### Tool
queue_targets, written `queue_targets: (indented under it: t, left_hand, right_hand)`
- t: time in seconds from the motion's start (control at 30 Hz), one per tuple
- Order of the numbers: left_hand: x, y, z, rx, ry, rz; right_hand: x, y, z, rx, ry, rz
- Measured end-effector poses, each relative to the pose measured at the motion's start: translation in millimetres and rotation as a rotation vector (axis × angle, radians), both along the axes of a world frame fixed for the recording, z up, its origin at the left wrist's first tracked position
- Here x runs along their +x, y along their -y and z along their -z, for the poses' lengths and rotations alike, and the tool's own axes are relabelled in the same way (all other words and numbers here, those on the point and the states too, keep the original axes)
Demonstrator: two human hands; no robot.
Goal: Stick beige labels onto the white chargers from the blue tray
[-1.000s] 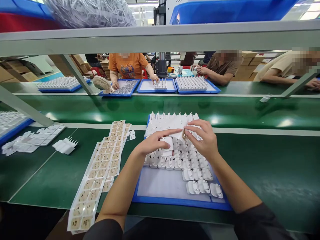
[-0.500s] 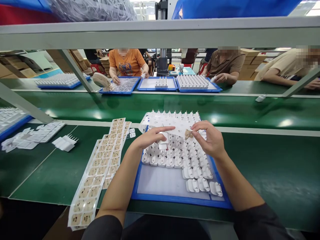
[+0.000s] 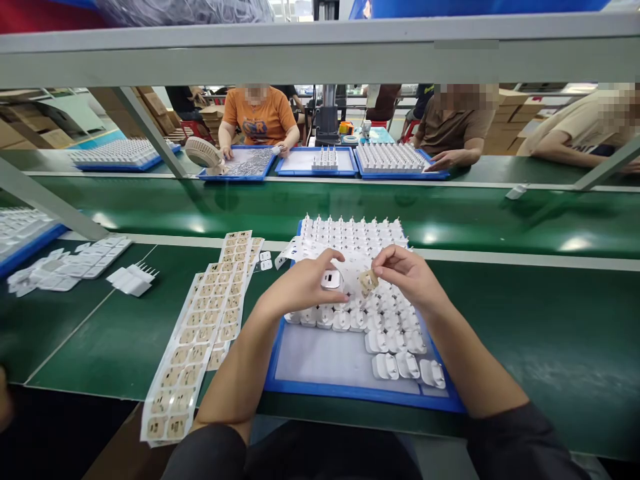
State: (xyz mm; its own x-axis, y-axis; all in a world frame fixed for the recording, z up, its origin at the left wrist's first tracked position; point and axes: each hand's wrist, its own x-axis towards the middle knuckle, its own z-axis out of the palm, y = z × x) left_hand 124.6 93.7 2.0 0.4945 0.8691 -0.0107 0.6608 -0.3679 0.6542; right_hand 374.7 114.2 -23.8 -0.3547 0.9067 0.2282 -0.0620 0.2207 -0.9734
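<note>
Above the blue-rimmed tray [image 3: 345, 393], I see the left hand [image 3: 307, 281] gripping a white charger [image 3: 331, 279] between thumb and fingers, its slotted face in view, while the right hand [image 3: 407, 275] pinches a small beige piece [image 3: 369, 283] by its edge, just beside the charger but apart from it. Rows of white plugs [image 3: 385, 367] stand in the tray below, and long sheets of beige pieces [image 3: 195, 333] lie to its left on the green bench [image 3: 100, 353].

green bench [image 3: 540, 327] | pale overhead shelf [image 3: 300, 60] | stacked cardboard boxes [image 3: 516, 110] behind | red stool [image 3: 192, 129]
</note>
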Motion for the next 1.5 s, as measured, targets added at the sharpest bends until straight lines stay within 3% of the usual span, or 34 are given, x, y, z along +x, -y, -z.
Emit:
queue_targets:
  t: [0.13,0.33,0.47,0.77,0.83,0.97,1.03,1.5]
  left_hand:
    - [22.8,6.3,3.8,0.248,-0.064,-0.182]
    - [46.6,13.6,17.4,0.363,0.024,-0.160]
    - [53.2,18.3,22.2,0.353,0.125,-0.115]
    - [41.0,14.8,10.4,0.067,0.419,0.043]
    - [39.5,15.4,9.3,0.173,0.391,0.026]
    - [43.3,19.0,11.1,0.550,0.295,-0.010]
    - [46.4,20.9,13.1,0.643,0.304,-0.021]
    - [49.7,22.1,17.3,0.625,0.430,0.008]
  right_hand:
    - [-2.3,17.7,-9.6,0.065,0.007,-0.040]
    - [-11.1,34.6,-14.8,0.296,0.068,0.060]
    - [-13.3,36.4,-15.1,0.375,0.095,0.007]
    - [-5.2,33.2,-17.5,0.241,0.042,0.027]
    - [-3.1,32.8,-17.4,0.238,0.022,0.026]
    - [-2.4,35.3,-19.0,0.221,-0.009,0.087]
    - [-3.3,37.6,-20.8,0.209,-0.017,0.122]
    - [-3.4,43.3,-24.5,0.205,0.006,0.168]
